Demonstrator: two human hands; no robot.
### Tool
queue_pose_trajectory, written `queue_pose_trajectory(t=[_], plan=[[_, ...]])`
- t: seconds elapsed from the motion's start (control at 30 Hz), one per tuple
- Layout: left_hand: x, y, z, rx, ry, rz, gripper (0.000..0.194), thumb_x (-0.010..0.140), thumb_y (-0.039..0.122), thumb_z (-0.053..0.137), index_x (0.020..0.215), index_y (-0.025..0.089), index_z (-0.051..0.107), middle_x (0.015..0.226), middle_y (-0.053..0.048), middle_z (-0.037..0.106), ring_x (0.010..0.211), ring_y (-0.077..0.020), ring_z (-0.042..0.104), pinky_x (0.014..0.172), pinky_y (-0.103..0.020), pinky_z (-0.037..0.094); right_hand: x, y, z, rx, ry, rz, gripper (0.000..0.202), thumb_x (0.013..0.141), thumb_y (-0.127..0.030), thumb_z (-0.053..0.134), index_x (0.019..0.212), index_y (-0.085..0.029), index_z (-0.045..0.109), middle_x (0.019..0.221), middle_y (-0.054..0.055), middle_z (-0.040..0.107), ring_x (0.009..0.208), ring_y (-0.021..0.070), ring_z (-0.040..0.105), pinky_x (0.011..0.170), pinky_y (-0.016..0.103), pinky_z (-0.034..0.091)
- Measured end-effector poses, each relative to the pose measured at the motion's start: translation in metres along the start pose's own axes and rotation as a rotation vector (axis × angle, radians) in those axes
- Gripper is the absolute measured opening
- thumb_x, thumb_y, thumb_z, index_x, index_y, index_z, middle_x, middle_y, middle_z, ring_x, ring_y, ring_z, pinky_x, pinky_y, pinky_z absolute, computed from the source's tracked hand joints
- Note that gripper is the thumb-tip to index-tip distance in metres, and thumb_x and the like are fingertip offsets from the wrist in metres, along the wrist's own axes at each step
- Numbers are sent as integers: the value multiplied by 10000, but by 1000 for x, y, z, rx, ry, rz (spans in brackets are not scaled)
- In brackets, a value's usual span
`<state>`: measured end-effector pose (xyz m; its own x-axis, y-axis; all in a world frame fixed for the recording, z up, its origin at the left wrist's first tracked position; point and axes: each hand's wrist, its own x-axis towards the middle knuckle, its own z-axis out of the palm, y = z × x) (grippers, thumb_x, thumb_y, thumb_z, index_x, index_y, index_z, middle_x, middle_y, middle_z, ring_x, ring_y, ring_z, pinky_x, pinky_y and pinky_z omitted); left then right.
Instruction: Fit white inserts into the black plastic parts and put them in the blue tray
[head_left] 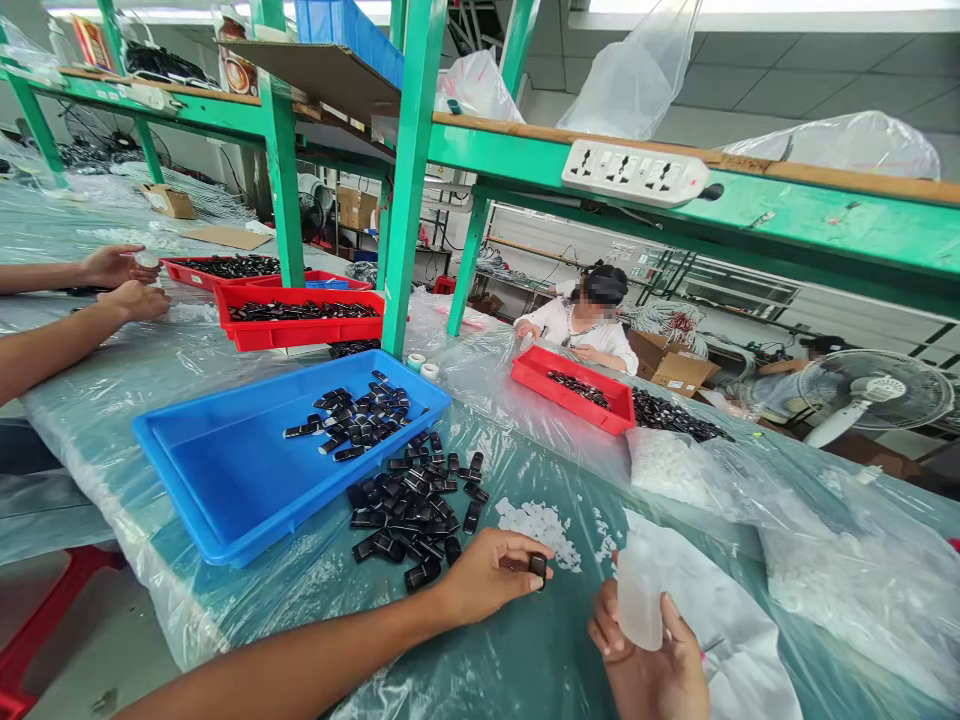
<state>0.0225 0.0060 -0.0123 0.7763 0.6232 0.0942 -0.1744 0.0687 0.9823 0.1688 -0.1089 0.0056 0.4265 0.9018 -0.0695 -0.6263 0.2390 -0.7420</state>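
Between its thumb and fingers, my left hand (491,578) pinches a small black plastic part (538,568), whose glossy end faces me. My right hand (652,650) is closed around a translucent white plastic piece (640,598), flat and rounded at the bottom. A heap of similar black parts (412,505) lies on the table left of my left hand. More of them are in the right end of a blue tray (217,440). Just beyond my hands is a scatter of small white pieces (538,525). A white sheet or bag (720,600) lies under and beside my right hand.
Red trays of black parts (300,330) stand behind the blue one. Across the table a person sits at another red tray (574,390). A co-worker's hands (124,285) work at far left. A green post (412,180) rises mid-table. Clear bags (862,590) lie right.
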Motion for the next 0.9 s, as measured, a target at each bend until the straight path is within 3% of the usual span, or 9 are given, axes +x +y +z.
queue_pose_trajectory(t=[0.1, 0.3, 0.53, 0.9], plan=[[-3, 2, 2, 211, 52, 73, 223, 731, 233, 649, 925, 138, 704, 911, -86, 698, 815, -200, 630, 717, -262, 464, -1, 3, -3, 100, -45, 44, 264, 818, -426, 487, 689, -199, 529, 605, -24, 399, 503, 96, 335, 468, 249, 364], [-9, 11, 1, 637, 104, 186, 207, 726, 254, 678, 932, 233, 690, 896, 4, 692, 795, -167, 601, 712, -219, 425, 2, 9, -12, 314, 69, 124, 201, 809, -389, 552, 765, -199, 508, 630, -60, 355, 482, 62, 310, 482, 233, 376], [-12, 14, 1, 696, -34, 137, 227, 797, 303, 602, 1008, 219, 597, 904, -5, 656, 727, -144, 616, 559, -182, 394, 3, 14, -11, 253, 135, 166, 276, 817, -471, 547, 763, -208, 482, 548, -79, 344, 423, 54, 305, 447, 230, 346], [-12, 13, 1, 748, -49, 233, 201, 803, 272, 613, 996, 214, 605, 919, 3, 650, 757, -133, 589, 600, -172, 394, 5, 22, -6, -55, 287, 96, 317, 758, -497, 612, 759, -220, 458, 461, -105, 341, 366, 45, 236, 397, 200, 282]])
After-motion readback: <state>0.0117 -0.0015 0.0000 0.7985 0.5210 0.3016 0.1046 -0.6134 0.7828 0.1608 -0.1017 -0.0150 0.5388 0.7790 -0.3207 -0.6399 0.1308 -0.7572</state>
